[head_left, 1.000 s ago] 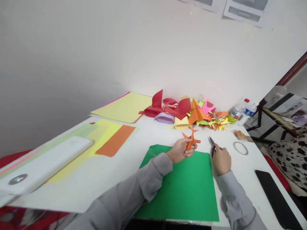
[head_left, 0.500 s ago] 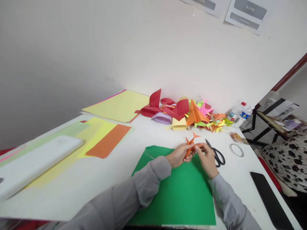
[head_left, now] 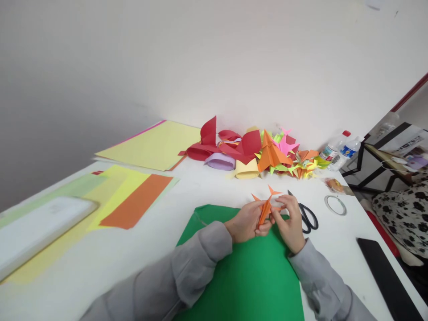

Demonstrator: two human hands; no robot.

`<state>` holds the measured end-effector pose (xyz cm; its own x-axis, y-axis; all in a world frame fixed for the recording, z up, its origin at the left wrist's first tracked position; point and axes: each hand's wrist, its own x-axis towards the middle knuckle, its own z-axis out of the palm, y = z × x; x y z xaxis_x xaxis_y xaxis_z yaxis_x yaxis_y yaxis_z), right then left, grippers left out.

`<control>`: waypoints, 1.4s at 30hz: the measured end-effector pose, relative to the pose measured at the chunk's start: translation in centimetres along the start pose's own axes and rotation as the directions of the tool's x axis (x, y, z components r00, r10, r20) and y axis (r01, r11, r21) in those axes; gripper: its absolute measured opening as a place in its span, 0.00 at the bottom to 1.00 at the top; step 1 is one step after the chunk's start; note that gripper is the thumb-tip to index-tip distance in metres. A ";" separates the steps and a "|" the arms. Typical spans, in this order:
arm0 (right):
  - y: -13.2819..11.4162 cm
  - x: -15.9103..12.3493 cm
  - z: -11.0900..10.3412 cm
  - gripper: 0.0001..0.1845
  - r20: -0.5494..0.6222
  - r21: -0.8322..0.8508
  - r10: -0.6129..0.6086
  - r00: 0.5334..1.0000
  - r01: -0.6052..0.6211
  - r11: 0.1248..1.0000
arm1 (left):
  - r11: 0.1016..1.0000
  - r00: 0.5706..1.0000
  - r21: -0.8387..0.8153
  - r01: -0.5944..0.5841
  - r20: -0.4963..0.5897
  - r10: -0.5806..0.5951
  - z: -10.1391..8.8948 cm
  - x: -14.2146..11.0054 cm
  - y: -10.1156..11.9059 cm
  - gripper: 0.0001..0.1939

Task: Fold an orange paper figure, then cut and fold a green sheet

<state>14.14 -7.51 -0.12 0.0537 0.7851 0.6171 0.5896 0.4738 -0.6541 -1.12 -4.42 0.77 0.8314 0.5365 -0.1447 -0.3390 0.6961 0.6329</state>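
Note:
An orange folded-paper plane (head_left: 265, 210) with pointed wings and a forked tail is held between my two hands, above a green sheet (head_left: 257, 276). My left hand (head_left: 245, 221) is closed around its body from the left. On the right side, my right hand (head_left: 290, 225) pinches the near wing between thumb and fingers. Part of the plane is hidden by the fingers. Black-handled scissors (head_left: 309, 218) lie just right of my right hand.
Behind the hands sits a pile of red paper shapes (head_left: 247, 147) and an orange paper plane (head_left: 271, 154). Two bottles (head_left: 346, 151) stand at the back right. A tape roll (head_left: 335, 205), a black flat object (head_left: 388, 276), coloured sheets (head_left: 137, 200) and a white case (head_left: 43, 232) lie around.
The orange plane has turned, so its body and both wings show more fully. My right hand has shifted its fingers onto the right wing. The camera view has moved slightly.

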 end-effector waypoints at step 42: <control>-1.8 -0.3 -2.3 0.14 -0.016 -0.487 -0.448 0.894 0.384 0.784 | 0.917 0.970 0.370 -0.151 -0.121 0.209 1.1 -0.5 -0.2 0.16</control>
<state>14.92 -9.52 1.94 -0.2029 0.4831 0.8517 0.8755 0.4790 -0.0631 -1.03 -5.37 1.53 0.6827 0.7238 -0.1005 -0.2735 0.3807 0.8833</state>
